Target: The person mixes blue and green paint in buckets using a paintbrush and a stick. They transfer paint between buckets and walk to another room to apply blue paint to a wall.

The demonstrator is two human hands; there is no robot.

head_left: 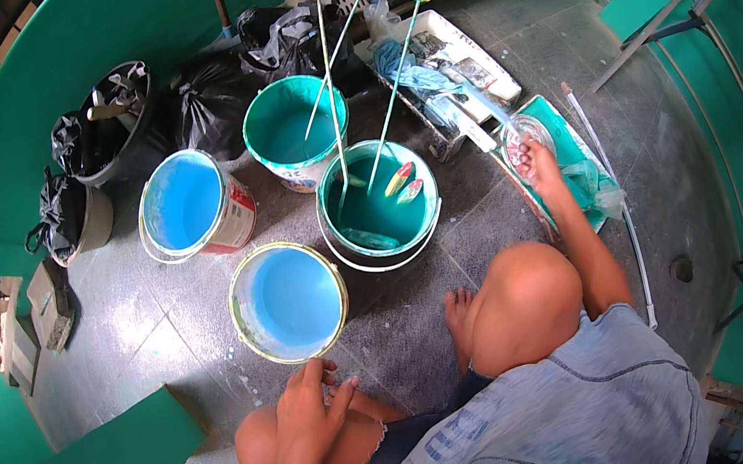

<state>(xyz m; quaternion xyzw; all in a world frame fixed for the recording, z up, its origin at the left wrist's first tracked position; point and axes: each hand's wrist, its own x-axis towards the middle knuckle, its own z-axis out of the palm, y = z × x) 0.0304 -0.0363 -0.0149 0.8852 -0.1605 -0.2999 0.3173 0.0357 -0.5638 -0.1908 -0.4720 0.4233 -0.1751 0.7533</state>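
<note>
Right grip (536, 163) narrow at round pale container (534, 129) on green tray (562, 130); firm hold can't be told. Left grip (309, 421) loosely parted, seemingly empty. Steady, level handling of container advisable.

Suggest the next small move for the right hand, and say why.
Probably the right hand should secure its hold on the round pale item: its fingers are already there, over the green tray, while the left hand appears empty.

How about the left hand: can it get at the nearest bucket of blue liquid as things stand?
Probably yes: the left hand is close beside that bucket, whose top is open, and nothing visible stands between them.
</note>
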